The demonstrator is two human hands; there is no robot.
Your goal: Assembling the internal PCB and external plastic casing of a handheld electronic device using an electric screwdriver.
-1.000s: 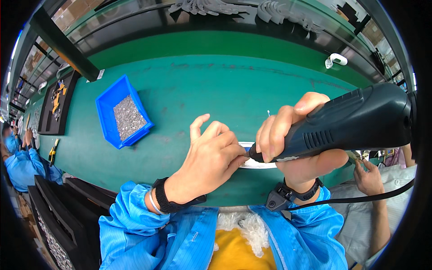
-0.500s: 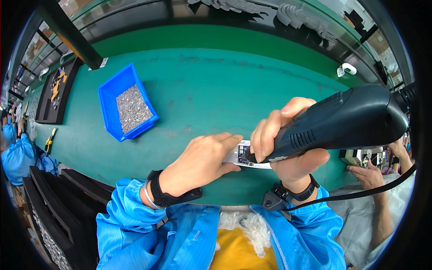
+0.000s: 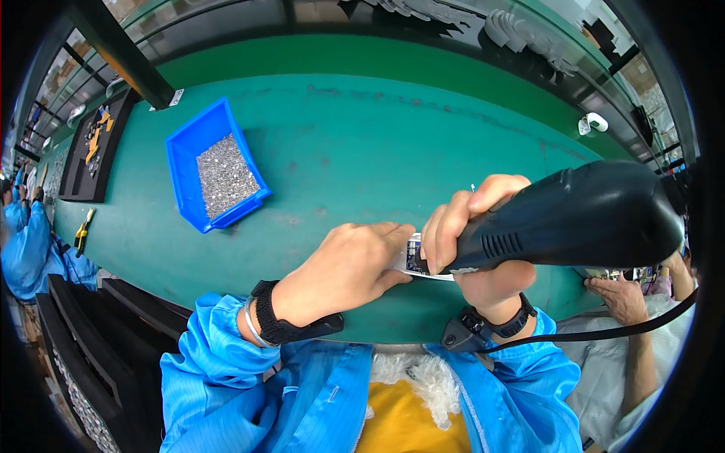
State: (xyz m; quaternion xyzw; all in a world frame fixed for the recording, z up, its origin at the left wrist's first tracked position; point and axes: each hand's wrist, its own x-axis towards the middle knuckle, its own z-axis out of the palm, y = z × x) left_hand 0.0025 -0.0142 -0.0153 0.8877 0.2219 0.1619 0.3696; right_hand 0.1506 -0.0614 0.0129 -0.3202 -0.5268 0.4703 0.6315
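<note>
A white casing (image 3: pixel 432 276) with a blue circuit board (image 3: pixel 413 255) in it is held low over the near side of a green worktable (image 3: pixel 347 158), its left end grasped between the thumb and fingers of the left hand (image 3: pixel 343 260). A black handheld power tool (image 3: pixel 574 215) is gripped by the right hand (image 3: pixel 451 229) above the board, its tip hidden by fingers. Farther left, small silvery metal pieces (image 3: pixel 226 177) are contained in a blue plastic bin (image 3: pixel 186 170).
</note>
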